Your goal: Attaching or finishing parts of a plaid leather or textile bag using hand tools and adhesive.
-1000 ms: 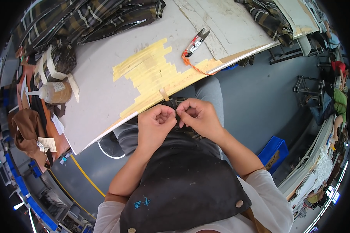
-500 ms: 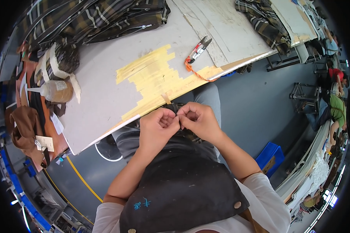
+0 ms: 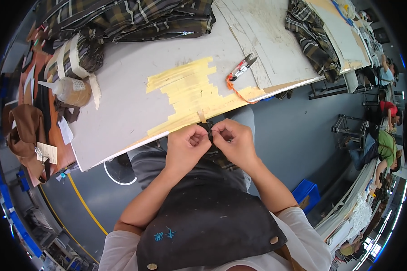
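Observation:
At the near edge of the worktable, my left hand (image 3: 186, 143) and my right hand (image 3: 233, 139) are close together, fingertips pinched. Between them lies a narrow piece of dark fabric (image 3: 206, 127), both pinches closing on it; its lower part is mostly hidden by my fingers. Just beyond my fingertips a tan strip of tape (image 3: 201, 116) hangs at the table edge. Plaid cloth (image 3: 221, 159) shows below my hands, over my lap. Farther right on the table rest thread snips (image 3: 242, 67) with an orange cord (image 3: 234, 90).
Yellow tape (image 3: 185, 90) covers part of the worktable (image 3: 126, 81). Plaid garments (image 3: 153, 20) are piled at the far left, near a squeeze bottle (image 3: 72, 91). Brown fabric (image 3: 26, 131) lies at left. A blue crate (image 3: 306, 195) stands on the floor, and people work at far right.
My hands have drawn slightly apart at the fingertips, still pinching. The whole view has shifted, so the table and the things on it sit a little farther right and lower.

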`<move>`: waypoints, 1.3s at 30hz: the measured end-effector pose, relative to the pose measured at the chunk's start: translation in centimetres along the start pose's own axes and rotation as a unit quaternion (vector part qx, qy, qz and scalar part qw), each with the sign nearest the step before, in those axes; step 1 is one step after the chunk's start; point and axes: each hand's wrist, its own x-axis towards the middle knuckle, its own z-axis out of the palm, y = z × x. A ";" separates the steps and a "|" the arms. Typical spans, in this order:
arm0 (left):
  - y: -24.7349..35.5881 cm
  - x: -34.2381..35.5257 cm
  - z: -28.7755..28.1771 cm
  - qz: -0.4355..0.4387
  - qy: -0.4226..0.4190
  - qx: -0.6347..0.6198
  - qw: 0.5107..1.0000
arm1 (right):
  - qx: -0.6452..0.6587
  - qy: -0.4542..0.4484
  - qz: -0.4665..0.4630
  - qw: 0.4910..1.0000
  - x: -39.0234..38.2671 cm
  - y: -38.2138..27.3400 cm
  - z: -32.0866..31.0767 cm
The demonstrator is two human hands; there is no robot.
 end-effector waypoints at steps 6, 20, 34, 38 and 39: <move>1.1 0.1 0.1 0.015 0.020 0.065 0.998 | 0.040 0.012 0.015 0.999 0.0 0.2 0.2; 0.1 0.5 0.0 0.014 0.013 0.010 1.000 | -0.065 0.035 -0.066 0.995 0.7 -0.4 0.5; 0.1 0.8 0.3 0.032 0.050 0.022 0.998 | 0.068 0.056 0.027 0.996 0.8 0.4 1.2; 0.1 0.9 -0.2 0.105 0.028 0.092 0.990 | -0.105 0.042 -0.093 0.989 1.3 -0.2 0.9; 0.2 1.0 -0.2 0.106 0.028 0.091 0.990 | -0.144 0.043 -0.146 0.978 1.4 0.2 0.9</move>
